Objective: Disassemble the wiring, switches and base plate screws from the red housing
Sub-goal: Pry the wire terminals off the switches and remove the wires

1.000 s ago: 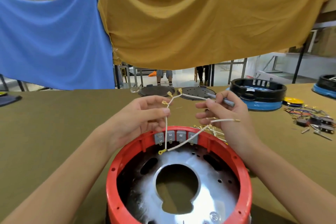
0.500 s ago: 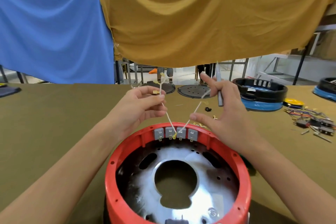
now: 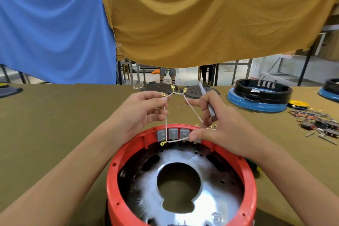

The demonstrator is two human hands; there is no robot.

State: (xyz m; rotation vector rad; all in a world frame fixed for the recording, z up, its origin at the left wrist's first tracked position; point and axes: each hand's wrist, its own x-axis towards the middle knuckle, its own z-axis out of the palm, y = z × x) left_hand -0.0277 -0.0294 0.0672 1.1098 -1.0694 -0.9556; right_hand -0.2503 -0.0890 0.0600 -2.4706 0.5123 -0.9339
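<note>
The round red housing stands open at the near table edge, with a shiny metal base plate inside and grey switches along its far wall. A white wire harness with gold terminals is held above the far rim. My left hand pinches its upper end. My right hand holds a thin grey screwdriver between the fingers, and its thumb pinches the wire's lower strand against the switches. A yellow ring terminal hangs at the wire's low bend.
A blue and black housing stands at the back right, another at the far right edge. Two black round plates lie behind my hands. Loose wires, switches and screws are spread at the right. Blue and mustard cloths hang behind the table.
The white wire's low bend has dropped back to the switches after being lifted. My right thumb has come down onto the lower strand at the housing's far rim. My left hand stays raised.
</note>
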